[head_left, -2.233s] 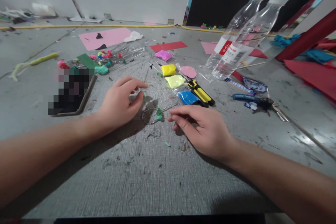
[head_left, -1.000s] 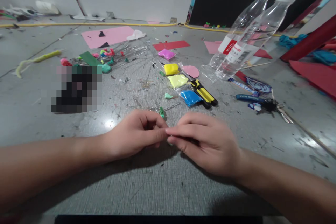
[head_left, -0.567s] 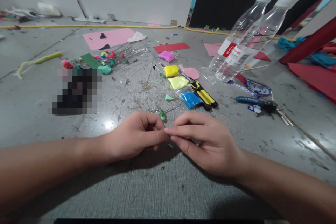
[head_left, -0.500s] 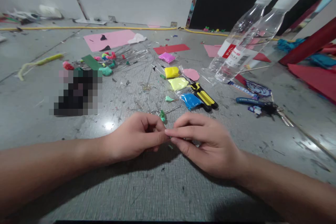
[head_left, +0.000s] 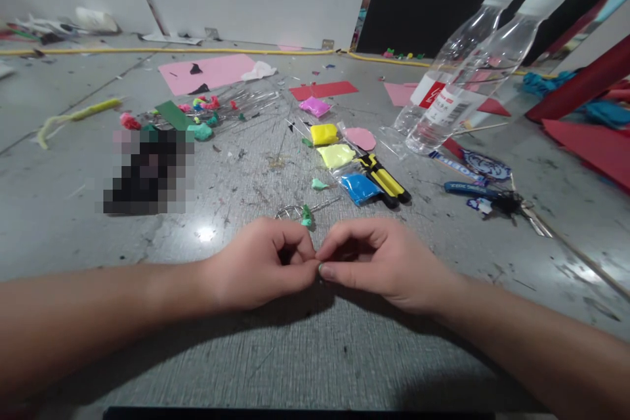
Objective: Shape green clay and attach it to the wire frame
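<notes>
My left hand (head_left: 268, 259) and my right hand (head_left: 388, 262) meet at the fingertips, low over the grey surface. Both are closed in a pinch. A tiny green bit (head_left: 320, 268), perhaps clay, peeks out by my right thumb; the fingers cover most of it. What the left fingertips grip is hidden. Just beyond the hands lies a wire piece with green clay (head_left: 306, 215) on it. Farther out are a small mint-green lump (head_left: 319, 184), a bag of blue clay (head_left: 361, 188) and yellow-and-black pliers (head_left: 384, 180).
Past the pliers lie yellow clay (head_left: 323, 134), pale yellow clay (head_left: 336, 156) and pink clay (head_left: 359, 138). Two clear bottles (head_left: 438, 105) stand at the right, near keys (head_left: 536, 220). Wires with colourful clay bits (head_left: 207, 105) and a blurred-out dark object (head_left: 147, 174) are at the left.
The right fingers have shifted: the index finger is now more arched and the thumb lies against the left fingertips. A green speck shows at the pinch. The view has moved slightly.
</notes>
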A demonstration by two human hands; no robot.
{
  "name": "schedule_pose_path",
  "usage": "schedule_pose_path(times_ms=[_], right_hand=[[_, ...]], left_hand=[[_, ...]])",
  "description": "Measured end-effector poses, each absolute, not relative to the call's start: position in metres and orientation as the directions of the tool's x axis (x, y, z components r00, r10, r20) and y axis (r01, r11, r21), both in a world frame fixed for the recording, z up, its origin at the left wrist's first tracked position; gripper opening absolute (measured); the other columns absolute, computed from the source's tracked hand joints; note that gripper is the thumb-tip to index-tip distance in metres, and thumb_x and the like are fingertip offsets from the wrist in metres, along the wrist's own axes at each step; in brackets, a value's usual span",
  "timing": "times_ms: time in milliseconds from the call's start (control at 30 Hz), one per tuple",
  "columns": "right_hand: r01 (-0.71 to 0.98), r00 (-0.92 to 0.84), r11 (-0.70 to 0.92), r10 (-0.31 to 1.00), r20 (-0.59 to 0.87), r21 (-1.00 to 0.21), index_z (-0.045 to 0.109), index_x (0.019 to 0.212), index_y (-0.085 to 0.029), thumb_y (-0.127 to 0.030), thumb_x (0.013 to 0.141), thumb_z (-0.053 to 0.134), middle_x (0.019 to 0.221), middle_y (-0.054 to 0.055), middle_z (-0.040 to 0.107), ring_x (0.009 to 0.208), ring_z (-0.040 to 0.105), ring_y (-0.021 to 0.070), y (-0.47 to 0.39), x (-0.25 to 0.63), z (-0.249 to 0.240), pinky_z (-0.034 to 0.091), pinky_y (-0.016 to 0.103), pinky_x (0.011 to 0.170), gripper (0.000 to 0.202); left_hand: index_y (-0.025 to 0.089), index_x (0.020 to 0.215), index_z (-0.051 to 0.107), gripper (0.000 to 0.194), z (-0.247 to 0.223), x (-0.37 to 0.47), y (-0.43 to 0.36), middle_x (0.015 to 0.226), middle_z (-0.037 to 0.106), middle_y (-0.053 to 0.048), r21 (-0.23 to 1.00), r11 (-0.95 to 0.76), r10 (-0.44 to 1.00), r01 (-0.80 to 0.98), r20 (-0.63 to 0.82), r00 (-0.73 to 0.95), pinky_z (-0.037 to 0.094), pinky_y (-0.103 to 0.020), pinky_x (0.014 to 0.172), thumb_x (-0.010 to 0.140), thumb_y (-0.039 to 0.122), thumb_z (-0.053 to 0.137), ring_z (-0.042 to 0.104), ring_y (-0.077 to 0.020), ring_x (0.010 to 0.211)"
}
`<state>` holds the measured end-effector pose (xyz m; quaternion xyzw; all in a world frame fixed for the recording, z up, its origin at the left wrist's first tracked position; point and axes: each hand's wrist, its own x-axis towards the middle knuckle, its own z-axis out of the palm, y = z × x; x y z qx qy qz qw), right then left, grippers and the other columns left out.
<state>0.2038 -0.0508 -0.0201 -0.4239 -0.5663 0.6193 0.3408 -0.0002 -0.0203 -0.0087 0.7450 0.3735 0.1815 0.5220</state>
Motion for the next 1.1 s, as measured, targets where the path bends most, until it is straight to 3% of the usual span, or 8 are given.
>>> schedule_pose_path(times_ms=[67,233,333,433,533,667,933,1100], right_hand=[[-0.003,-0.428,-0.220,0.882,-0.198,-0.975,0.074,0.083,-0.017,-0.022,0.073,0.085,0.071,0.000,0.070,0.063,0.062,0.0110,-0.049,0.205,-0.022,0.050,0.023,0.058,0.016],[-0.187,-0.456,-0.150,0.889,-0.049,-0.971,0.075,0.090,-0.019,-0.022,0.075,0.087,0.078,0.000,0.070,0.069,0.063,0.0117,-0.042,0.211,-0.025,0.052,0.024,0.060,0.019],[-0.283,-0.413,-0.198,0.908,-0.067,-0.939,0.076,0.091,-0.020,-0.026,0.081,0.081,0.074,0.000,0.069,0.060,0.061,0.0104,-0.040,0.214,-0.026,0.046,0.021,0.051,0.012],[-0.330,-0.341,-0.169,0.939,-0.049,-0.929,0.075,0.082,-0.020,-0.023,0.079,0.080,0.069,-0.002,0.065,0.058,0.059,0.0093,-0.039,0.214,-0.028,0.043,0.021,0.051,0.007],[-0.287,-0.312,-0.116,0.950,-0.022,-0.951,0.073,0.077,-0.019,-0.020,0.077,0.078,0.064,-0.004,0.061,0.054,0.052,0.0078,-0.040,0.213,-0.026,0.037,0.021,0.049,0.006],[-0.206,-0.324,-0.056,0.946,0.014,-0.977,0.073,0.078,-0.018,-0.022,0.081,0.078,0.063,-0.004,0.061,0.055,0.051,0.0083,-0.040,0.213,-0.020,0.037,0.023,0.050,0.007],[-0.236,-0.364,-0.060,0.931,0.031,-0.970,0.075,0.090,-0.019,-0.031,0.082,0.085,0.069,-0.003,0.066,0.058,0.058,0.0089,-0.037,0.213,-0.026,0.046,0.023,0.055,0.018],[-0.279,-0.351,-0.154,0.935,-0.049,-0.948,0.074,0.094,-0.018,-0.038,0.078,0.087,0.072,-0.002,0.066,0.059,0.057,0.0091,-0.034,0.215,-0.028,0.041,0.021,0.050,0.029]], left_hand=[[0.018,0.059,0.051,0.022,-0.009,0.000,-0.021,0.053,0.044,0.008,0.903,-0.217,0.753,0.371,-0.087,0.652,0.031,-0.018,0.047,0.079,0.022,0.061,0.037,-0.0069,0.050],[0.017,0.064,0.056,0.027,-0.008,-0.002,-0.021,0.055,0.051,0.006,0.888,-0.314,0.786,0.335,0.046,0.616,0.035,-0.018,0.048,0.088,0.027,0.061,0.043,-0.0073,0.052],[0.016,0.068,0.060,0.025,-0.008,-0.004,-0.019,0.058,0.058,0.004,0.843,-0.402,0.769,0.357,0.099,0.632,0.039,-0.018,0.050,0.092,0.026,0.060,0.049,-0.0078,0.052],[0.016,0.081,0.067,0.016,-0.009,-0.007,-0.018,0.066,0.066,0.001,0.715,-0.614,0.638,0.334,0.200,0.743,0.045,-0.021,0.056,0.093,0.020,0.060,0.058,-0.0100,0.057],[0.014,0.096,0.071,0.013,-0.011,-0.009,-0.017,0.083,0.070,-0.006,0.493,-0.835,0.426,0.243,0.299,0.854,0.052,-0.028,0.067,0.093,0.019,0.059,0.064,-0.0170,0.073],[0.014,0.100,0.073,0.018,-0.015,-0.010,-0.015,0.097,0.069,-0.012,0.304,-0.922,0.325,0.240,0.270,0.906,0.055,-0.035,0.073,0.093,0.022,0.059,0.064,-0.0231,0.084],[0.020,0.110,0.077,0.022,-0.022,-0.012,-0.012,0.096,0.067,-0.007,0.327,-0.904,0.351,0.275,0.203,0.914,0.054,-0.031,0.074,0.099,0.023,0.058,0.065,-0.0199,0.083],[0.020,0.107,0.078,0.021,-0.025,-0.012,-0.011,0.097,0.070,-0.007,0.384,-0.881,0.376,0.278,0.208,0.903,0.054,-0.028,0.074,0.098,0.020,0.059,0.066,-0.0179,0.081]])
